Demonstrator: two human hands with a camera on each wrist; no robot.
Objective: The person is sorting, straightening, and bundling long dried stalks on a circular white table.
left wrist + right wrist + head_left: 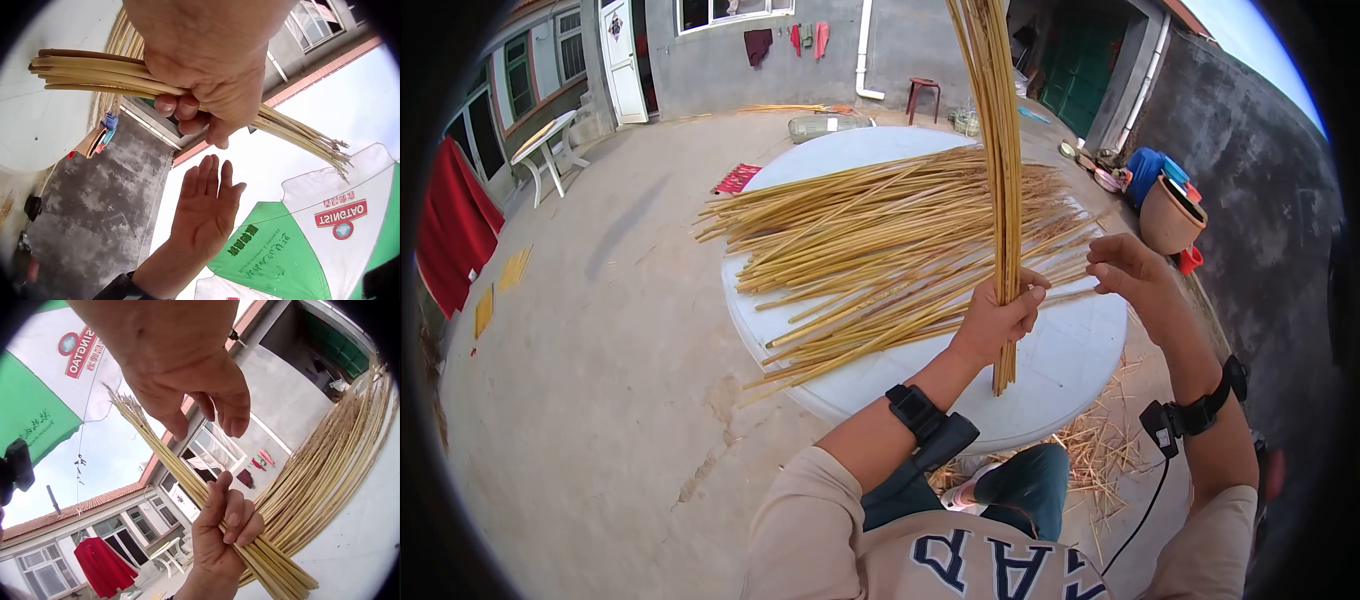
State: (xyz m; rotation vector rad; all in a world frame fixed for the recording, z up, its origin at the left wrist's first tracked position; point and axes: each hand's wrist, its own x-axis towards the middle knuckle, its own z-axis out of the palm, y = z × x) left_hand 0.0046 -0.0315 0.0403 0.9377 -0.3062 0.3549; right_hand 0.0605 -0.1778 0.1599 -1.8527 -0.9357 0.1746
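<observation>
A bundle of long, thin yellow-brown plant stalks (1003, 150) stands upright in front of the person. The left hand (998, 322) grips it near its lower end, with fingers and thumb curled round the stalks. The cut ends of this bundle (87, 70) lie close over the white table in the left wrist view, and its feathery tops point away. To the right of the bundle, apart from it, the right hand (1138, 275) is raised with loosely bent fingers and holds nothing. Many more stalks (850, 225) lie across the round white table (1055, 385), seed heads toward the right.
Straw scraps (1100, 450) litter the ground by the person's legs. Beyond the table are a red stool (923, 98) and a large clear bottle (828, 125). A clay pot (1170, 218) and blue tubs stand by the right wall. A green-and-white umbrella (281, 244) hangs overhead.
</observation>
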